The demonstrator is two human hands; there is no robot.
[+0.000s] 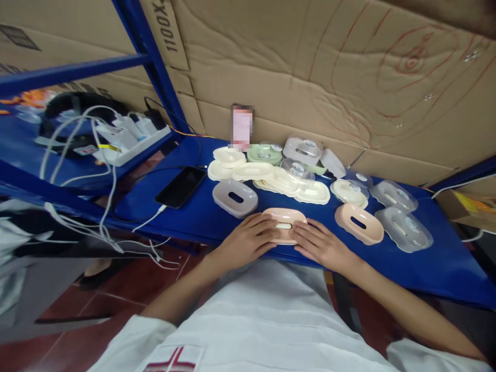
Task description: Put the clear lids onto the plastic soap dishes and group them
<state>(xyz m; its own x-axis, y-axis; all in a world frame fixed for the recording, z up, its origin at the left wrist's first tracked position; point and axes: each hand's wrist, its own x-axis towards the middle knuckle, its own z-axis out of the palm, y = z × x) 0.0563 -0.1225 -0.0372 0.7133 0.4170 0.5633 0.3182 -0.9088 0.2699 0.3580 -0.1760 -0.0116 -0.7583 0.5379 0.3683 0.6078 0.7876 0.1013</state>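
At the front edge of the blue table lies a peach oval soap dish point(289, 214) with a slot, through which something cream-coloured shows. My left hand point(253, 235) grips its left end, fingers laid over the top. Its right end is under the closed fingers of my right hand point(320, 243); both thumbs are hard to make out. A second peach soap dish point(358, 225) sits just right of my right hand. Beyond my left hand stands a grey-lilac one point(235, 197). Behind them, several cream oval trays point(284, 181) lie overlapping in a heap.
Clear lids point(405, 227) lie at the right, and a green dish point(265, 153) stands at the back. A black phone point(181, 187) rests at the left, with another phone point(242, 126) propped against the cardboard. White cables point(112, 206) hang beside a power strip point(134, 147).
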